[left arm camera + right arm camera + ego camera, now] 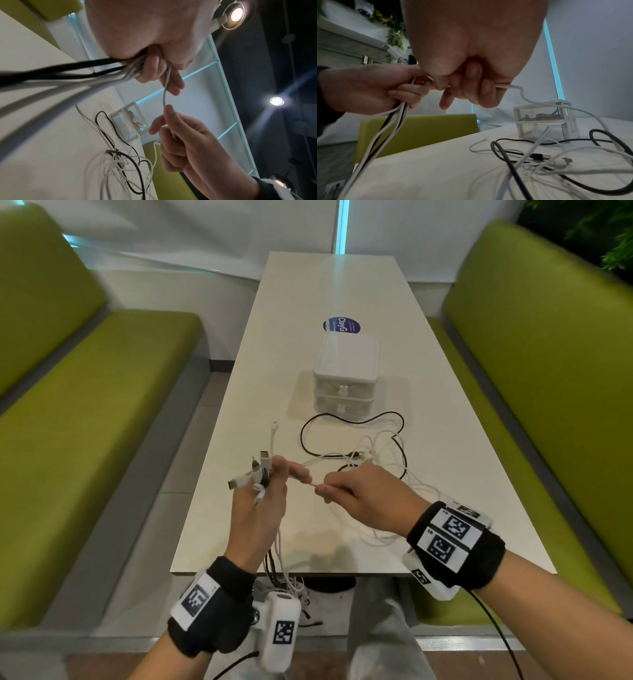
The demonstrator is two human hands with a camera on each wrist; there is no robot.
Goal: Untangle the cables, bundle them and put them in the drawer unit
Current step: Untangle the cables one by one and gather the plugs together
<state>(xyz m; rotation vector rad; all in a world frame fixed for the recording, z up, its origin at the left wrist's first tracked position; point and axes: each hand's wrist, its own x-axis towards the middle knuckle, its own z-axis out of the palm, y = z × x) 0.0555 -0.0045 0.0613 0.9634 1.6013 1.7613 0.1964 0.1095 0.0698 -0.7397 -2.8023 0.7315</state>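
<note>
We see black and white cables (359,455) tangled on the table before the small white two-drawer unit (345,378), both drawers closed; several cable ends (258,472) are gathered upright together.

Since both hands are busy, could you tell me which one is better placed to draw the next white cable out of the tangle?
Probably the right hand: it already pinches a white cable leading into the tangle, while the left hand grips gathered cable ends.

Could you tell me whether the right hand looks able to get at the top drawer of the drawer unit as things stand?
Probably not right away. The right hand pinches a white cable running to the left hand. The path to the drawer unit is otherwise open, with only loose cables lying flat before it.
</note>
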